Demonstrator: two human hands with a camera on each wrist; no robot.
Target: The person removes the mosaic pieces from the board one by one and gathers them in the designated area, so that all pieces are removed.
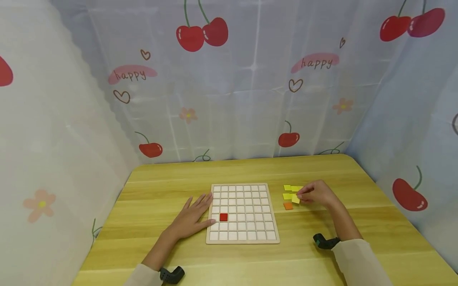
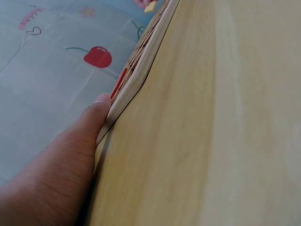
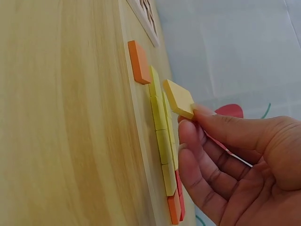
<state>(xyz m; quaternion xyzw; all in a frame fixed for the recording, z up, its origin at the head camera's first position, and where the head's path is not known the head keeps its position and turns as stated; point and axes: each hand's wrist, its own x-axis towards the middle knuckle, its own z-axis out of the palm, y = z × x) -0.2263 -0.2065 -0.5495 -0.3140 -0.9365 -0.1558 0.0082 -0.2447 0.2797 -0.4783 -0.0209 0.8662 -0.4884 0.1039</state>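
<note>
In the head view, a pale wooden grid board (image 1: 243, 241) lies mid-table, with a single red square tile (image 1: 223, 217) in one of its left-hand cells. My left hand (image 1: 191, 218) rests along the board's left edge, fingers spread and thumb lying over the rim. To the right of the board, my right hand (image 1: 316, 193) pinches a yellow square tile (image 3: 178, 99) between thumb and fingers, raised off the table. Beneath and beside it lie several yellow tiles (image 3: 159, 113) and an orange tile (image 1: 288, 206); the hand hides part of this group in the head view.
The right wrist view shows red tiles (image 3: 180, 195) and another orange tile (image 3: 174, 209) at the near end of the yellow rows. A printed curtain (image 1: 243, 99) hangs behind the wooden table (image 1: 171, 174) and at both sides. Dark bands sit on both wrists.
</note>
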